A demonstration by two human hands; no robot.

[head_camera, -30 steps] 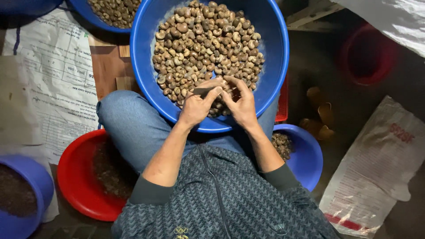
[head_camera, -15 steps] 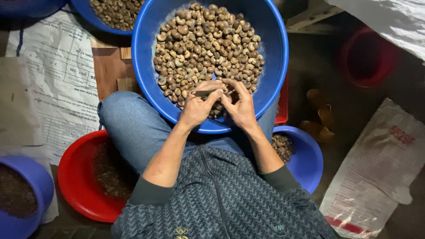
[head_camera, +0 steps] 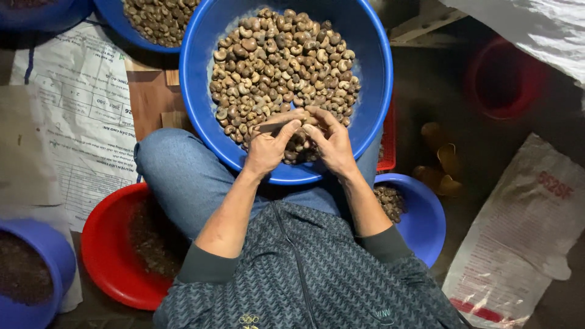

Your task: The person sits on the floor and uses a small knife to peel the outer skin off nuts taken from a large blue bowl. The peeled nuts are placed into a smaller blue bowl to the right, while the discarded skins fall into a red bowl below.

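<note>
Counting four blue basins [head_camera: 378, 79], one red basin [head_camera: 103, 256], two hands [head_camera: 268, 149].

Dim, dark floor [head_camera: 439, 91] under printed paper sheets [head_camera: 73, 122], a white sack [head_camera: 524, 237] at one side.

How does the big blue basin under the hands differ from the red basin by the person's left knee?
The big blue basin is larger and heaped with pale brown nuts; the red basin is smaller and holds only a thin layer of dark bits. Both hands, left and right, work over the blue one; none touches the red. Both are round.
</note>
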